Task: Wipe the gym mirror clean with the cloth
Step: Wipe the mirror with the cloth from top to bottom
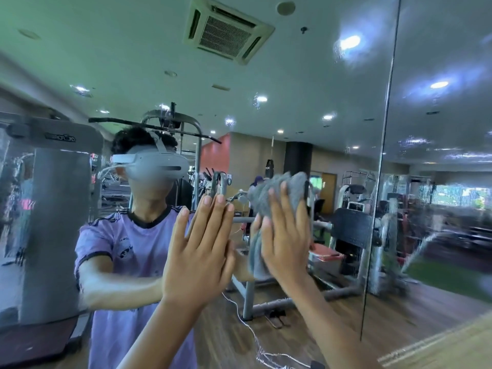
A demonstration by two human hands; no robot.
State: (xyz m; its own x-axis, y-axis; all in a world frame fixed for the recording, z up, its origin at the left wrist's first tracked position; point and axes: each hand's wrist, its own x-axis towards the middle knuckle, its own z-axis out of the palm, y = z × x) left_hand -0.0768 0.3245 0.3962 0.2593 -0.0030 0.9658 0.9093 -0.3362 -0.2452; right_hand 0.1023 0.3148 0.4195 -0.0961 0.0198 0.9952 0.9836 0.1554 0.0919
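You have free mirror [306, 107] from 10 to 2 o'clock of your right hand [287, 243]. At 9, just beside it, your left hand [199, 251] lies flat on the glass, blocking. Toward 3, a seam [383, 161] runs top to bottom.

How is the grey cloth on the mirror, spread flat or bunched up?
Bunched up. The cloth shows thick folds above and beside the right hand, which presses it against the mirror with straight fingers.

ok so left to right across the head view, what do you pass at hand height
grey weight machine in the reflection → left hand → right hand pressing the grey cloth → mirror seam
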